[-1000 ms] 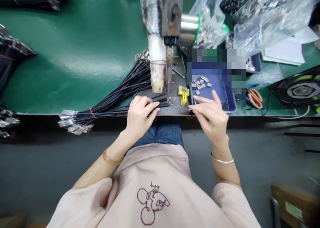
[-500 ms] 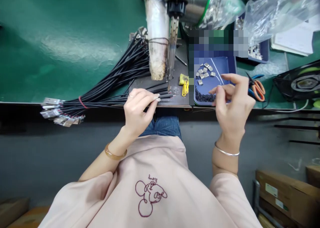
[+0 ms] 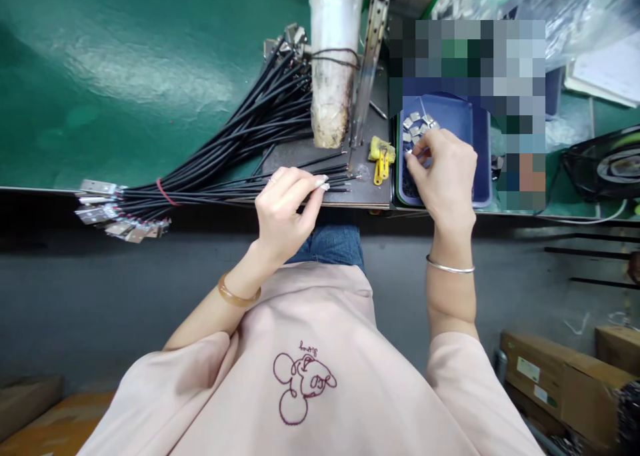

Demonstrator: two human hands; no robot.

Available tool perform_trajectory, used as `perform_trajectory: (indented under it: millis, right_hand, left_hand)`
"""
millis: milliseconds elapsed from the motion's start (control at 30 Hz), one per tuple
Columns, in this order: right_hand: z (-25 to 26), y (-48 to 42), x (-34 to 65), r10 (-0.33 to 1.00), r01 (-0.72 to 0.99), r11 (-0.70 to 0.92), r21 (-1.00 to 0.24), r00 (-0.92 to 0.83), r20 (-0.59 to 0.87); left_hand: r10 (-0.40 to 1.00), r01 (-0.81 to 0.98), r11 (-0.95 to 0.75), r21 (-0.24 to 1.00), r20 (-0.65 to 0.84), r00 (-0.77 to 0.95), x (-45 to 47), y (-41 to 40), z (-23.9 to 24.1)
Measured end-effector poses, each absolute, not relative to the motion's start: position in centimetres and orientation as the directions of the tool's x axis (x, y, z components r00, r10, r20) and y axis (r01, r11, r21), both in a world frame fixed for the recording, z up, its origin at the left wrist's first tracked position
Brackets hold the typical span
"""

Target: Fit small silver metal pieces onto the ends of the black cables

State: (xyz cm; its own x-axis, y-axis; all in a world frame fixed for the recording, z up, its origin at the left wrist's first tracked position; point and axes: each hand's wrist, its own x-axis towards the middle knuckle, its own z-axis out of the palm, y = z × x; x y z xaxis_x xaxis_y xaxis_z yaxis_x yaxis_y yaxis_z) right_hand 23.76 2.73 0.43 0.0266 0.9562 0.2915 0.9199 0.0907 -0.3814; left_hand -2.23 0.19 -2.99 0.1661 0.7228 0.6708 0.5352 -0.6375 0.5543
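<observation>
Many black cables point(image 3: 220, 151) run to the tabletop's point(image 3: 125, 109) near edge, metal connectors point(image 3: 97, 214) overhanging it; your left hand point(image 3: 287, 199) pinches one cable near its end. Your right hand point(image 3: 447, 176) is in the blue tray point(image 3: 481, 149) at that edge, fingers bunched beside small metal pieces point(image 3: 415, 118); whether they grip one cannot be told.

Pale pink top point(image 3: 345, 336), silver bangle point(image 3: 449, 268), jeans point(image 3: 336, 246)

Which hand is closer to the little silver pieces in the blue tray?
Right. The right hand is over the blue tray, close beside the silver pieces; the left hand is away to their left, at the black cables.
</observation>
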Motion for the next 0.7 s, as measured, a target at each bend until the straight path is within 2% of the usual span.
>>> perform_trajectory:
  millis: [100, 233, 300, 367, 433, 500, 567, 633, 700]
  right_hand:
    - [0.3, 3.1, 23.9, 0.964, 0.905, 0.119, -0.408, -0.008, 0.265]
    - [-0.3, 2.9, 24.4, 0.955, 0.879, 0.107, -0.465, 0.039, 0.294]
    - [0.0, 2.3, 24.4, 0.937, 0.846, 0.114, -0.521, 0.082, 0.338]
    - [1.0, 1.1, 23.8, 0.916, 0.779, 0.14, -0.611, 0.133, 0.379]
    - [2.3, -0.7, 22.3, 0.911, 0.665, 0.174, -0.727, 0.171, 0.375]
    - [3.4, -2.8, 20.3, 0.935, 0.507, 0.211, -0.836, 0.143, 0.323]
    - [3.5, -4.5, 18.1, 0.926, 0.436, 0.256, -0.863, 0.146, 0.349]
    - [2.6, -5.5, 16.3, 0.849, 0.53, 0.365, -0.765, 0.147, 0.507]
    - [1.3, -5.8, 15.3, 0.807, 0.585, 0.403, -0.704, 0.135, 0.575]
  left_hand:
    - [0.701, 0.511, -0.662, 0.548, 0.694, 0.163, -2.2, 0.1, -3.0]
    - [0.655, 0.512, -0.7, 0.498, 0.734, 0.181, -2.5, -0.2, -2.1]
    - [0.649, 0.5, -0.729, 0.468, 0.706, 0.285, -2.8, -0.6, -1.1]
    - [0.649, 0.454, -0.758, 0.468, 0.615, 0.448, -3.0, -1.0, 0.1]
    - [0.658, 0.382, -0.746, 0.545, 0.515, 0.55, -3.1, -1.3, 0.9]
    - [0.715, 0.306, -0.651, 0.695, 0.426, 0.555, -2.9, -1.3, 1.3]
    - [0.807, 0.226, -0.458, 0.859, 0.296, 0.511, -2.7, -1.1, 1.3]
    - [0.875, 0.127, -0.218, 0.968, 0.136, 0.464, -2.4, -0.8, 1.0]
    - [0.903, 0.024, -0.031, 0.999, 0.018, 0.43, -2.2, -0.5, 0.8]
